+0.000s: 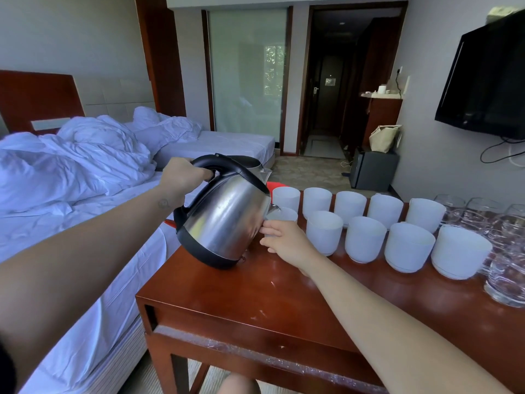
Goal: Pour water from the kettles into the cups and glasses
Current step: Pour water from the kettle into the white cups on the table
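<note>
Steel kettle tips in my left hand's tight grip; my right hand hugs the white cup. Pour slowly, I think.

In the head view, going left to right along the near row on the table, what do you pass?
Tilted steel kettle → right hand on the first white cup → four more white cups → clear glass.

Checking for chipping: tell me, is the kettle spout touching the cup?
Cannot tell. In the head view the kettle spout overlaps the cup rim, hiding any gap.
</note>
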